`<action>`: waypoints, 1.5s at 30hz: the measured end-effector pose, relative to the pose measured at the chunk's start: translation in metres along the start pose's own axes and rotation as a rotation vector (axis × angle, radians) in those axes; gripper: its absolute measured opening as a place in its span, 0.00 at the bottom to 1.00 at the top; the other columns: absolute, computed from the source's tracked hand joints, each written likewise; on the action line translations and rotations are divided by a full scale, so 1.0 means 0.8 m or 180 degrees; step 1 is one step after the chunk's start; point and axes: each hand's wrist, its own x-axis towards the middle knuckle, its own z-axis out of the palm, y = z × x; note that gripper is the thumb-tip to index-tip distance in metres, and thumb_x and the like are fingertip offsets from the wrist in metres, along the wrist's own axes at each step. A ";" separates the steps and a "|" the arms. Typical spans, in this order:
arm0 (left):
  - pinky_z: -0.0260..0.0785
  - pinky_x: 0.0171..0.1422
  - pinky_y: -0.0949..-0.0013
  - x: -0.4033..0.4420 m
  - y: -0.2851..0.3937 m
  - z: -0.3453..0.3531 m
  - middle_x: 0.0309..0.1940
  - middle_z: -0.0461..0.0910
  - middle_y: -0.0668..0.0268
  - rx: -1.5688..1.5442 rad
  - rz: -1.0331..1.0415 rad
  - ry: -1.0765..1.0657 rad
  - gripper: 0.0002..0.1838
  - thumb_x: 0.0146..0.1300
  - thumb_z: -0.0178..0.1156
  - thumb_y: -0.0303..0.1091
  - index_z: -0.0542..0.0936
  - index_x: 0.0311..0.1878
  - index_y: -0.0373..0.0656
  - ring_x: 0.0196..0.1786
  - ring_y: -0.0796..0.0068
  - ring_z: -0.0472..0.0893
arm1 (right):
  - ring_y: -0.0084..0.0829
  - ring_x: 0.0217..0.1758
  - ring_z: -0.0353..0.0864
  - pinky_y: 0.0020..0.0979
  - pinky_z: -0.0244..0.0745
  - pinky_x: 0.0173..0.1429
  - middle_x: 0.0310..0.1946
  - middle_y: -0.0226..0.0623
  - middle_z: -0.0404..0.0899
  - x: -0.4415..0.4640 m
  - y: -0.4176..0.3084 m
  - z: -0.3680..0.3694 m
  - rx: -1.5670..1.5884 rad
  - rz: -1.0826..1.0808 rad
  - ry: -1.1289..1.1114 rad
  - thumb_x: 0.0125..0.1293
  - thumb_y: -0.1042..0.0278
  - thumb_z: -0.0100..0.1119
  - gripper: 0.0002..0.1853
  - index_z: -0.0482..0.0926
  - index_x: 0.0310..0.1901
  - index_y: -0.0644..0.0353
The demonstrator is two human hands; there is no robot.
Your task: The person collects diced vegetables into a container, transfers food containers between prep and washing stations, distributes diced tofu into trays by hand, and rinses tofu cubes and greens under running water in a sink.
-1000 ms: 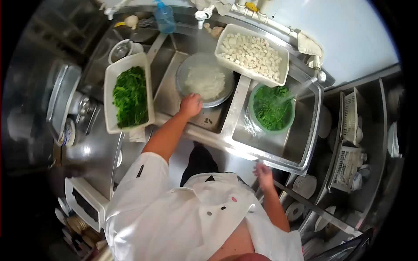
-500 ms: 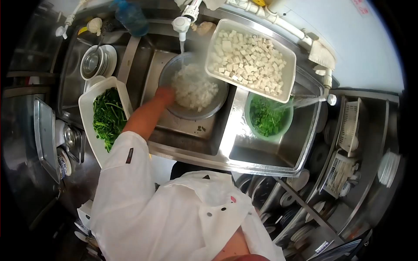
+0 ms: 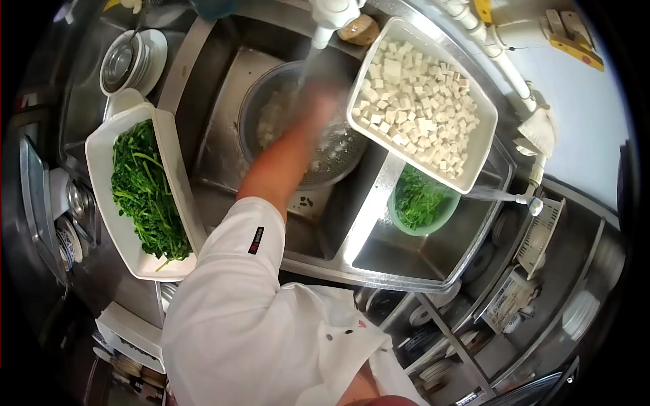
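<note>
**Steel sinks (image 3: 220,132) under two running taps, with a loaded tray perched above them**

Behind the sinks a pale wall (image 3: 582,128) carries white piping (image 3: 502,59), and metal shelving (image 3: 587,254) stands to the right. In the middle sink sits a grey basin (image 3: 244,122), with pale pieces (image 3: 272,116) in its water. The left hand (image 3: 322,101) is over this basin, beneath the near tap (image 3: 333,15). It is too blurred to show whether the fingers are spread or closed on anything. The right hand is out of view, so whether it is free or gripping cannot be told.

The white tray (image 3: 412,161) of cubes (image 3: 423,101) looks the riskiest thing here. It reaches over the divider (image 3: 370,211) and partly covers the green bowl (image 3: 433,226) of leaves (image 3: 418,197). A knock from the forearm or elbow could shift it and drop cubes into the bowl or basin. The second tap (image 3: 535,205) sends its jet in under the tray's corner, so splashes could wet the cubes. Brisk movement in the basin, with water pouring in, could carry pale pieces over the rim. To the left, the sleeve (image 3: 237,237) lies close to the tub (image 3: 101,159) of cut greens (image 3: 145,186); a careless swing could nudge it.
</note>
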 end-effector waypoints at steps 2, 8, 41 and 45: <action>0.75 0.51 0.61 -0.067 0.054 0.031 0.42 0.86 0.61 -0.0191 0.0631 -0.0114 0.11 0.69 0.58 0.33 0.81 0.50 0.40 0.44 0.65 0.83 | 0.35 0.39 0.84 0.40 0.78 0.47 0.35 0.38 0.86 -0.002 -0.018 -0.001 0.0029 -0.0009 -0.0017 0.72 0.54 0.56 0.17 0.85 0.43 0.61; 0.74 0.43 0.53 -0.283 0.131 -0.059 0.32 0.82 0.56 0.0871 0.0439 -0.2186 0.06 0.63 0.62 0.35 0.80 0.36 0.43 0.37 0.51 0.82 | 0.34 0.39 0.85 0.39 0.78 0.47 0.35 0.38 0.86 0.016 -0.021 0.004 0.0107 -0.0237 -0.0050 0.72 0.54 0.57 0.17 0.85 0.44 0.61; 0.76 0.51 0.59 -0.281 0.165 -0.115 0.39 0.86 0.57 0.0835 -0.0428 -0.2709 0.16 0.69 0.58 0.44 0.85 0.45 0.40 0.44 0.60 0.85 | 0.26 0.44 0.84 0.30 0.78 0.50 0.41 0.34 0.87 0.014 -0.014 0.015 0.0636 -0.0217 -0.0022 0.74 0.59 0.56 0.17 0.84 0.50 0.65; 0.76 0.51 0.57 -0.248 0.226 -0.181 0.41 0.86 0.55 0.1759 -0.1088 -0.1797 0.15 0.67 0.58 0.42 0.85 0.45 0.40 0.45 0.55 0.85 | 0.27 0.43 0.84 0.30 0.78 0.50 0.41 0.34 0.87 0.016 -0.040 -0.004 0.1059 -0.0276 -0.0051 0.74 0.60 0.56 0.17 0.84 0.50 0.65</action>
